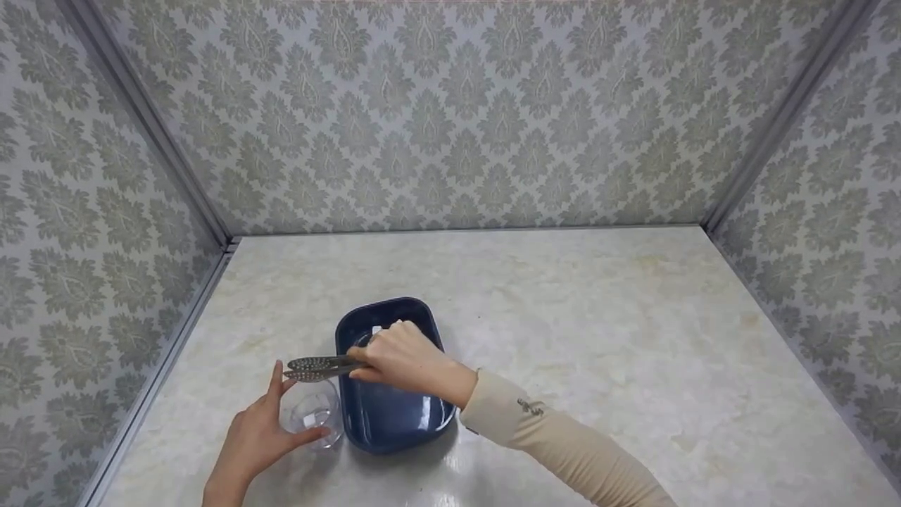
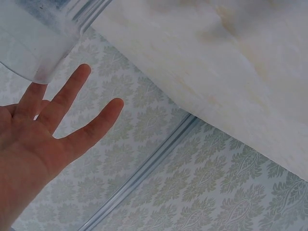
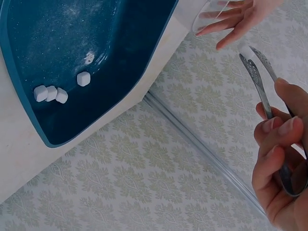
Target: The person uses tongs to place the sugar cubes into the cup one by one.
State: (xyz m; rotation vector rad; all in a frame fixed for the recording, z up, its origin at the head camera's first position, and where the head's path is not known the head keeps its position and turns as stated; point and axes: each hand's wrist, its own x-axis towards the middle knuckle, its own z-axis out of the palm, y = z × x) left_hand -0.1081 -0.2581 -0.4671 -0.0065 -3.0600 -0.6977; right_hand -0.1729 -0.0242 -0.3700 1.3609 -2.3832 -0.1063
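Observation:
My right hand (image 1: 408,359) grips metal tongs (image 1: 320,366) with perforated tips, held above and beside a clear cup (image 1: 314,415). A white sugar cube (image 3: 247,51) appears between the tong tips in the right wrist view. My left hand (image 1: 257,433) holds the cup between thumb and fingers, its other fingers (image 2: 98,126) spread straight. Right of the cup is a dark blue rectangular tray (image 1: 394,447), partly covered by my right hand and forearm. Several sugar cubes (image 3: 83,79) lie in it among white specks. A pale spot shows in the cup; I cannot tell what it is.
The pale marbled table (image 1: 598,338) extends to the right of the tray and behind it. Patterned walls (image 1: 450,127) with grey metal edging (image 1: 151,120) enclose its back and sides. The cup stands close against the tray's left side.

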